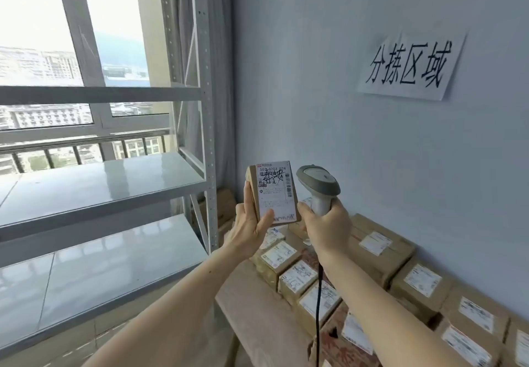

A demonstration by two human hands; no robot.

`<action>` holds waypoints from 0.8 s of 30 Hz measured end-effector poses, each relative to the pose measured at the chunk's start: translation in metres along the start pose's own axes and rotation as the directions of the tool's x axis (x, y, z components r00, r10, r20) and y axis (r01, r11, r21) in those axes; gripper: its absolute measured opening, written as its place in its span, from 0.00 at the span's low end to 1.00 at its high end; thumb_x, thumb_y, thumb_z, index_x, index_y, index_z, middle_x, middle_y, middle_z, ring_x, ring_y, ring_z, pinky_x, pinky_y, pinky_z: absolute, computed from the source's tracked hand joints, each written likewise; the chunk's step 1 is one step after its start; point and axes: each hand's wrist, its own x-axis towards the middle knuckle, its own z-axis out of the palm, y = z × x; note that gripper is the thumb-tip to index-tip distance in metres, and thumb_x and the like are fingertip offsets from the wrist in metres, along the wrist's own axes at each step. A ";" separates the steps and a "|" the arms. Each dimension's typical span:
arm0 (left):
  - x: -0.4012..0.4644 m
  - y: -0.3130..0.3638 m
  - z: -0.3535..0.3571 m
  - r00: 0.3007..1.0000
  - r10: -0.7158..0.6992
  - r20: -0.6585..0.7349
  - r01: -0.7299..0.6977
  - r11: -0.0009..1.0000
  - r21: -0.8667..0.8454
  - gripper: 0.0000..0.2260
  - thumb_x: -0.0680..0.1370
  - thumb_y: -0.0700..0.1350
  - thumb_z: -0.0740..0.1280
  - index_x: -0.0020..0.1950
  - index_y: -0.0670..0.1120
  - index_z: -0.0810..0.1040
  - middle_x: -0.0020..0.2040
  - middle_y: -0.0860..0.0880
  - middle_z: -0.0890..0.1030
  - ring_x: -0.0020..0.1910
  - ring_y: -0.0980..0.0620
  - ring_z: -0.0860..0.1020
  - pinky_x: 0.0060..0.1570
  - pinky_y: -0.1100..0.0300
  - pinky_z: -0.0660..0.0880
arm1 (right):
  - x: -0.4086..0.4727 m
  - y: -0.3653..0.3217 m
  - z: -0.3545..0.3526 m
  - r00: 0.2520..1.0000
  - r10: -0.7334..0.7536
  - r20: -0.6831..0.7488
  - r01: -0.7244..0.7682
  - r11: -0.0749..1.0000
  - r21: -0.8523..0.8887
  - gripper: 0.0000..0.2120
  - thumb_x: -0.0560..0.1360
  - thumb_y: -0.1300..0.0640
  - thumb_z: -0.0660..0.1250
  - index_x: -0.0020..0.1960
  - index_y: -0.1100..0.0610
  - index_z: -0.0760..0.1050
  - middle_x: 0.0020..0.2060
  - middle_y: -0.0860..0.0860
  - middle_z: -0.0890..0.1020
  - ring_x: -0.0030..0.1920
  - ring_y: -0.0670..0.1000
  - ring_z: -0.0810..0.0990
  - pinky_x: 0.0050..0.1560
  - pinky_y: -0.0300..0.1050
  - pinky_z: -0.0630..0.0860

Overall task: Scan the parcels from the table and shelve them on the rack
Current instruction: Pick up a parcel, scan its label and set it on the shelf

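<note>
My left hand (249, 225) grips a small brown cardboard parcel (276, 189), held upright with its white shipping label facing me. Right beside it, my right hand (326, 225) holds the handle of a grey barcode scanner (317, 184), whose head sits level with the label's right edge. Its black cable (318, 303) hangs down past my wrist. Below my hands, several labelled brown parcels (297, 276) lie in rows on the wooden table (252, 306). The grey metal rack (94, 183) stands to the left, its shelves bare.
A paper sign with black characters (409, 66) is taped to the blue-grey wall behind the table. A large window with a railing (86, 140) lies behind the rack. More cardboard boxes (226, 203) sit on the floor between rack and wall.
</note>
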 end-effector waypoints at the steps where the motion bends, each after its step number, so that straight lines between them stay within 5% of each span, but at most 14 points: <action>1: 0.006 -0.014 -0.019 1.000 0.002 -0.023 -0.002 1.000 0.002 0.42 0.74 0.70 0.49 0.77 0.58 0.26 0.79 0.50 0.56 0.65 0.61 0.55 0.66 0.53 0.54 | 0.000 -0.008 0.020 1.000 0.002 0.022 -0.002 1.000 0.013 0.11 0.72 0.51 0.75 0.49 0.53 0.76 0.39 0.50 0.84 0.38 0.52 0.85 0.45 0.54 0.83; 4: 0.023 -0.055 -0.077 0.994 0.035 -0.106 -0.036 0.999 -0.006 0.41 0.77 0.67 0.53 0.80 0.57 0.31 0.79 0.53 0.58 0.71 0.52 0.58 0.73 0.42 0.57 | 0.003 -0.030 0.081 0.998 -0.025 0.057 0.020 0.997 0.073 0.13 0.71 0.49 0.76 0.51 0.52 0.77 0.42 0.49 0.85 0.40 0.54 0.86 0.46 0.56 0.84; 8: 0.034 -0.092 -0.152 0.980 0.050 -0.192 -0.045 0.999 0.029 0.37 0.81 0.60 0.55 0.81 0.55 0.34 0.74 0.60 0.62 0.68 0.47 0.62 0.71 0.40 0.60 | 0.002 -0.068 0.158 0.989 -0.077 0.126 0.059 0.988 0.140 0.12 0.73 0.53 0.76 0.53 0.54 0.77 0.44 0.52 0.86 0.34 0.52 0.86 0.40 0.49 0.84; 11: 0.036 -0.118 -0.202 0.966 0.050 -0.254 -0.053 0.999 -0.004 0.37 0.80 0.64 0.56 0.80 0.59 0.36 0.69 0.58 0.66 0.67 0.42 0.66 0.65 0.34 0.70 | -0.001 -0.097 0.210 0.975 -0.123 0.185 0.090 0.980 0.178 0.11 0.72 0.51 0.76 0.50 0.52 0.77 0.44 0.51 0.86 0.37 0.54 0.86 0.44 0.53 0.84; 14: 0.038 -0.135 -0.247 0.946 0.045 -0.321 -0.046 0.999 0.006 0.35 0.80 0.65 0.55 0.80 0.63 0.37 0.66 0.61 0.65 0.66 0.42 0.68 0.64 0.37 0.74 | -0.001 -0.121 0.257 0.959 -0.161 0.233 0.107 0.967 0.229 0.12 0.71 0.50 0.77 0.50 0.52 0.78 0.42 0.50 0.85 0.36 0.54 0.86 0.41 0.53 0.84; 18: 0.041 -0.150 -0.300 0.913 0.083 -0.400 -0.073 0.996 0.041 0.32 0.78 0.67 0.55 0.75 0.71 0.37 0.63 0.64 0.63 0.68 0.46 0.69 0.63 0.44 0.78 | 0.002 -0.155 0.315 0.926 -0.208 0.316 0.105 0.944 0.313 0.10 0.73 0.54 0.76 0.50 0.52 0.77 0.41 0.48 0.85 0.31 0.49 0.85 0.29 0.36 0.79; 22: 0.060 -0.167 -0.350 0.879 0.171 -0.445 -0.111 0.981 0.158 0.30 0.80 0.63 0.55 0.73 0.76 0.36 0.73 0.52 0.62 0.70 0.48 0.69 0.63 0.46 0.78 | 0.006 -0.186 0.363 0.885 -0.305 0.351 0.164 0.911 0.378 0.10 0.72 0.55 0.77 0.46 0.48 0.76 0.38 0.44 0.84 0.29 0.48 0.84 0.33 0.40 0.82; 24: 0.072 -0.168 -0.373 0.872 0.205 -0.444 -0.139 0.974 0.178 0.31 0.83 0.59 0.56 0.77 0.69 0.37 0.75 0.58 0.62 0.71 0.53 0.69 0.62 0.52 0.78 | 0.013 -0.201 0.384 0.865 -0.342 0.367 0.188 0.900 0.394 0.09 0.72 0.55 0.77 0.44 0.48 0.76 0.35 0.44 0.84 0.27 0.47 0.83 0.33 0.42 0.82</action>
